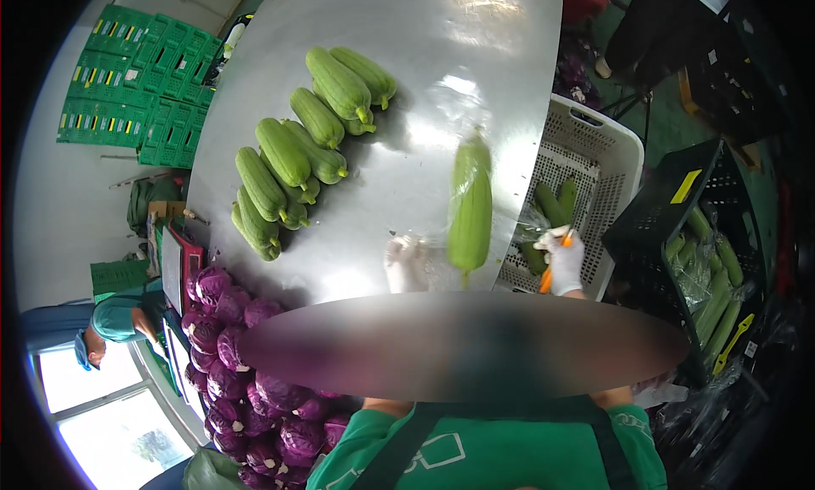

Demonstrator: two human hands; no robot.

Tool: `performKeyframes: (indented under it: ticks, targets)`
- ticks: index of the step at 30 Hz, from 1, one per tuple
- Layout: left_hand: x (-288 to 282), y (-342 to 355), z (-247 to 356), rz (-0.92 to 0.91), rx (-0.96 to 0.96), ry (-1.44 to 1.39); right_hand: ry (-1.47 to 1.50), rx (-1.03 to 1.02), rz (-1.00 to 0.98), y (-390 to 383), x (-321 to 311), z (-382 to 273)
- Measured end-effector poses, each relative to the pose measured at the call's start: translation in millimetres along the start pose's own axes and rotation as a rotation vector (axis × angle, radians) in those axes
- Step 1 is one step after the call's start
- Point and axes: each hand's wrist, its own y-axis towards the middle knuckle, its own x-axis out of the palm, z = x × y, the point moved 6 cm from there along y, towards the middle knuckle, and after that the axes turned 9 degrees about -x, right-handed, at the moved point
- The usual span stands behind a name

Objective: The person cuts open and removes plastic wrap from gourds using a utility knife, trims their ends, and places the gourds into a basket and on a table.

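My left hand (406, 263), in a white glove, rests over the metal table (373, 210) with its fingers curled; what they hold, if anything, is hidden. Just right of it lies a large green luffa gourd (471, 210), lengthwise, in a clear plastic bag (463, 100) whose film spreads past its far end. Wrinkled clear film also shows between this hand and the gourd. Past the table's right edge, my gloved right hand (565, 259) is closed around a slim orange tool (546, 280). It hovers over a white plastic crate (624, 151) holding several green gourds (552, 206).
Several unwrapped luffa gourds (284, 155) lie in a row on the table's left. Purple cabbages (280, 392) are heaped at the near left. A black crate (649, 227) of bagged gourds stands right. Green crates (127, 74) are stacked far left; a person (119, 320) works at left.
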Motion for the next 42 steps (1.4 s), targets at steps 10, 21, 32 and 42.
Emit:
performKeyframes:
  ticks: [10,21,32,42]
  targets:
    - [92,-67,46,0.074,0.936,1.354,0.366,0.139,-0.281,-11,63,-50]
    - [123,-9,29,-0.309,0.177,1.930,0.617,-0.156,0.177,127,-84,-126]
    - [153,-57,-13,-0.738,-0.567,0.503,0.064,-0.323,-0.376,-34,27,-94]
    - [175,-84,-44,-0.852,-0.868,0.382,0.106,-0.418,-0.112,-34,-27,-142]
